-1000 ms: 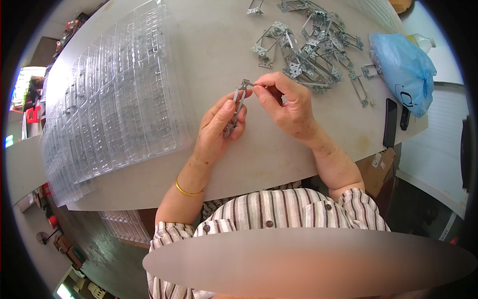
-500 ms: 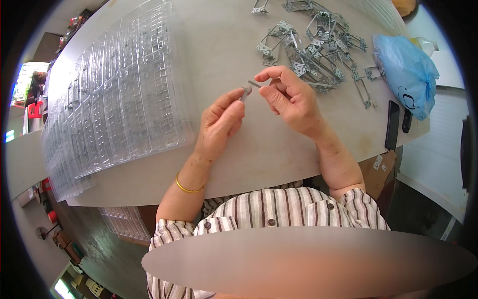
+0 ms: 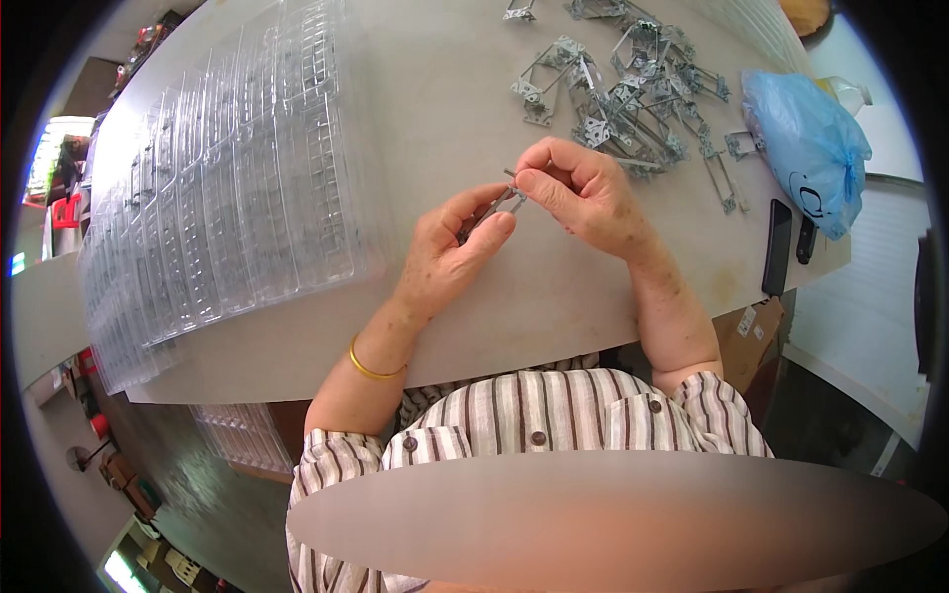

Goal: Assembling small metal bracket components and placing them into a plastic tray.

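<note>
Dull grey stamped-metal brackets (image 3: 633, 94) upper centre, glossy clear plastic trays (image 3: 217, 208) at left, matt smooth grey tabletop (image 3: 435, 109), crinkled shiny blue plastic bag (image 3: 806, 138) upper right.

Small metal part (image 3: 491, 206) mostly hidden between both hands' fingers — clear trays (image 3: 198, 208) cut off at left.

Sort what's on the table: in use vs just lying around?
In use: metal part held by left hand and right hand; parts pile; clear trays.
Lying about: blue bag; black phone.
</note>
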`<state>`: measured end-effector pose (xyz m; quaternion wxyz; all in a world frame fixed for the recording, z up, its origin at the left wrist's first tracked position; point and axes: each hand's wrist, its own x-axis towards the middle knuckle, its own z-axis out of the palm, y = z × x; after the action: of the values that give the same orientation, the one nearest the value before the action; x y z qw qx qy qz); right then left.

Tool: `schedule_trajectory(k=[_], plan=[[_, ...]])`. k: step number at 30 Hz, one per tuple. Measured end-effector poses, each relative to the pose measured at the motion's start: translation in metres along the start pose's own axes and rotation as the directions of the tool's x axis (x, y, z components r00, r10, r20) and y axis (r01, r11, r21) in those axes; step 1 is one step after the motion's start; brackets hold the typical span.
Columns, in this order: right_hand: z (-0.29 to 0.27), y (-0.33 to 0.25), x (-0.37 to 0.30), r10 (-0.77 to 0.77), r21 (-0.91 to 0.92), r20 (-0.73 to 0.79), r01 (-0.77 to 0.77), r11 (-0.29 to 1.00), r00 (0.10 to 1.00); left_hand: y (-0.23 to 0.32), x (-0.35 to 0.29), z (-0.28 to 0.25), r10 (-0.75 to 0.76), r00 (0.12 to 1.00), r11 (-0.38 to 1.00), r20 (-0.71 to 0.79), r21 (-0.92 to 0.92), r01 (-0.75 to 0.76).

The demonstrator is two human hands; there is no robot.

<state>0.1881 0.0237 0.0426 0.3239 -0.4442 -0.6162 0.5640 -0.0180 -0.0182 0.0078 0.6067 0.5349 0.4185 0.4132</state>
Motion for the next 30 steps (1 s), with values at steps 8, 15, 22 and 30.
schedule_trajectory(k=[8, 15, 22, 30], plan=[[0.005, 0.002, 0.000, -0.168, -0.072, -0.193, 0.157, 0.985, 0.967, 0.005, 0.000, 0.001, 0.138, 0.977, 0.943, 0.162, 0.279, -0.179], [0.003, -0.007, -0.001, -0.097, 0.140, -0.237, 0.133, 0.981, 0.967, 0.003, 0.003, -0.008, -0.144, 0.981, 0.892, 0.129, -0.413, 0.185], [0.006, 0.003, 0.001, -0.166, -0.123, -0.195, 0.143, 0.982, 0.967, 0.001, 0.004, -0.009, -0.113, 0.990, 0.845, 0.085, -0.515, 0.141], [0.006, -0.004, 0.000, -0.113, -0.219, -0.157, 0.077, 0.973, 0.981, -0.004, 0.003, -0.010, -0.105, 0.993, 0.852, 0.058, -0.510, 0.120]])
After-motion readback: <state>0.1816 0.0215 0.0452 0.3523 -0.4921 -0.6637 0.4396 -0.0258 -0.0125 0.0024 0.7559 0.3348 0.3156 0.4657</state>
